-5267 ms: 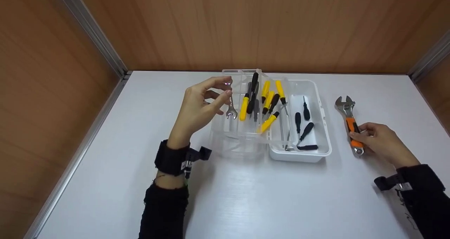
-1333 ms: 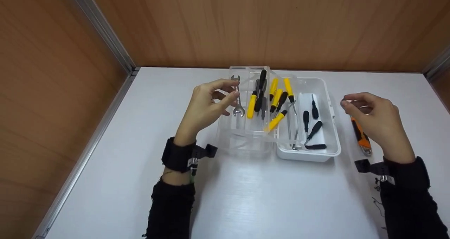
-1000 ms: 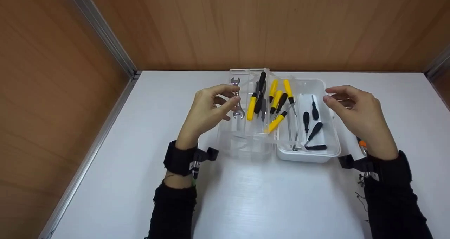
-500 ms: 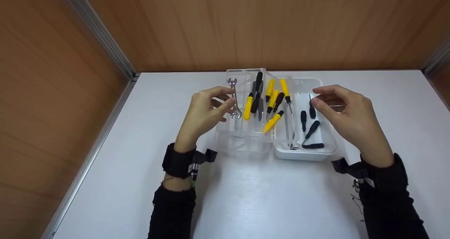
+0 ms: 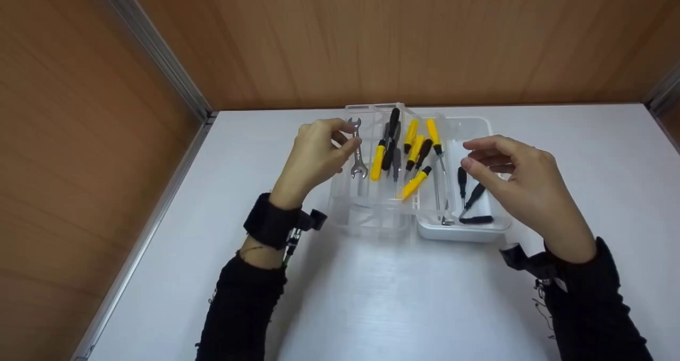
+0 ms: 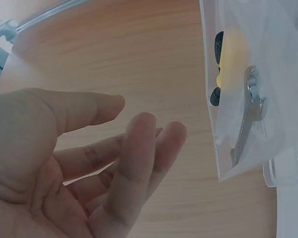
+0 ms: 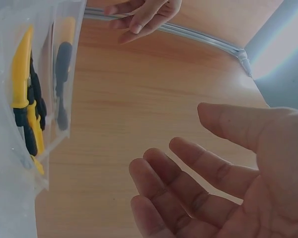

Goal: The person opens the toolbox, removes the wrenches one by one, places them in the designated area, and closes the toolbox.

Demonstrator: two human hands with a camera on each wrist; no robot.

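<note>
2 raised hands, fingers loosely curled

No text, label, brand, number or sign is showing clearly enough to be read in any of the views.
</note>
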